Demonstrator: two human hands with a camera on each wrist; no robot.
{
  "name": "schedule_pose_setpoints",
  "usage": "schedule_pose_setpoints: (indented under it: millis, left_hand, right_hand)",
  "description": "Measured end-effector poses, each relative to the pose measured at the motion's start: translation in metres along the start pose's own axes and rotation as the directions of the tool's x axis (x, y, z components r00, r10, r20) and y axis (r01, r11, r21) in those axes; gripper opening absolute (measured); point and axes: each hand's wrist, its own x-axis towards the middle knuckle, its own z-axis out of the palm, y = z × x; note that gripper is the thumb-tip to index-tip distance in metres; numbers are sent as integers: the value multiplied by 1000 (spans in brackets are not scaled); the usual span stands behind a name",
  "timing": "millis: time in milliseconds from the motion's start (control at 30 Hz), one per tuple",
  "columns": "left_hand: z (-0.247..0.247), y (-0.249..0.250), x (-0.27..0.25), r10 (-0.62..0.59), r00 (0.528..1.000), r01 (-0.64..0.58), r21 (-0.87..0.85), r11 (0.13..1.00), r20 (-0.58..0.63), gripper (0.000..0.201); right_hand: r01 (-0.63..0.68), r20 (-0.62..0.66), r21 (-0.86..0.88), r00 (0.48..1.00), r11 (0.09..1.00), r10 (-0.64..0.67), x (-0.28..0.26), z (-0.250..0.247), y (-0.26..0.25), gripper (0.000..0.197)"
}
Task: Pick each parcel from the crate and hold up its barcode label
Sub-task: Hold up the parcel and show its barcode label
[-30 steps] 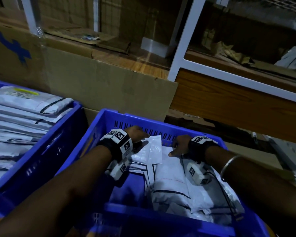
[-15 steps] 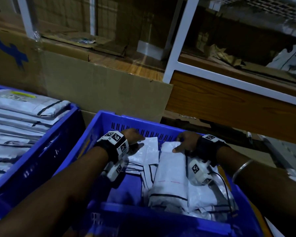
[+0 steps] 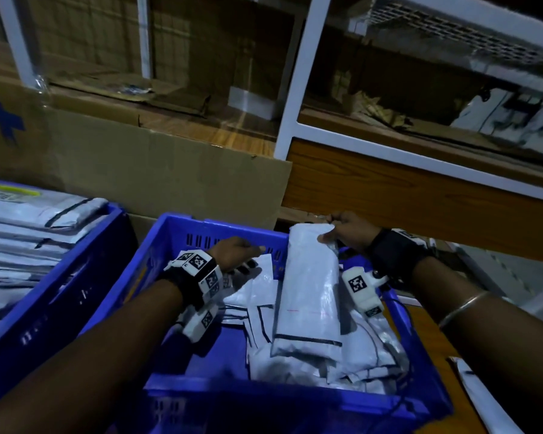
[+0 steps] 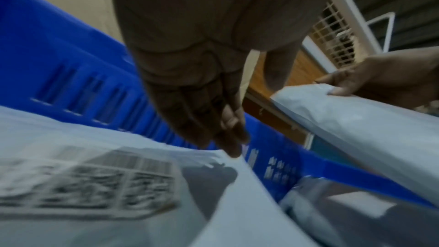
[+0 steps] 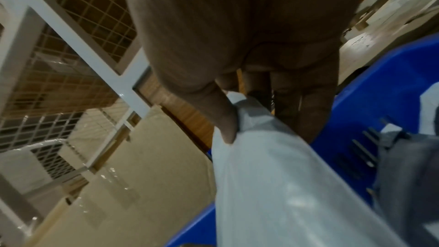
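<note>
While the right hand (image 3: pixel 350 228) grips the far end of a long grey-white plastic mailer parcel (image 3: pixel 309 296), thumb on top and fingers curled beneath, that end stands lifted above the far rim of the blue slotted plastic crate (image 3: pixel 201 225), near its far right corner; the parcel's near end rests on the heap of other grey-white plastic parcels (image 3: pixel 342 368) filling the crate's right half. In the right wrist view the thumb (image 5: pixel 225 125) presses into the wrapping just short of the parcel's end. The left hand (image 3: pixel 237 249) lies lower, inside the crate near its far wall, fingers straight and close together, holding nothing; in the left wrist view its fingertips (image 4: pixel 234 149) touch the edge of a flat white parcel bearing a blurred printed barcode label (image 4: pixel 95 181), which lies face up beneath the wrist. Between the two hands a narrow gap stays open along the far wall. The crate's near left part shows bare blue floor, and its near rim crosses below the forearms.

A second blue plastic crate (image 3: pixel 76 267) stands just beside the first on the left, stacked full of flat grey mailers (image 3: pixel 29 233). Behind both leans a large brown cardboard sheet (image 3: pixel 157 170), and beyond it rises a white metal rack frame (image 3: pixel 298 89) with wooden shelf boards and wire mesh. Light is dim throughout.
</note>
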Motion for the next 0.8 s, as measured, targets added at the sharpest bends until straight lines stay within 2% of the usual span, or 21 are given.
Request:
schedule_pose_setpoints:
  millis: [167, 267, 367, 533, 567, 700, 800]
  left_hand:
    - [12, 21, -14, 92, 992, -65, -282, 957, 84, 30]
    - [12, 25, -14, 109, 991, -72, -379, 923, 76, 26]
    - [4, 24, -11, 122, 992, -102, -416, 903, 22, 31]
    - [-7, 23, -9, 127, 987, -156, -443, 883, -93, 25]
    - [-7, 25, -10, 120, 986, -160, -465, 871, -114, 22]
    - [-12, 27, -11, 113, 970, -204, -462, 863, -217, 17]
    - [-15, 27, -12, 150, 963, -242, -474, 846, -223, 17]
  right_hand:
    - [102, 7, 159, 995, 982, -104, 2, 11, -23, 26]
    - [168, -9, 242, 985, 956, -171, 3, 23, -30, 25]
    - [210, -52, 300, 978, 931, -204, 4, 34, -32, 28]
    - [189, -79, 427, 982, 884, -171, 6, 52, -22, 63]
    - [195, -73, 441, 981, 876, -182, 6, 56, -19, 62]
    - [256, -37, 437, 963, 862, -268, 1, 75, -6, 37]
    - [245, -13, 499, 961, 831, -276, 2, 89, 8, 45]
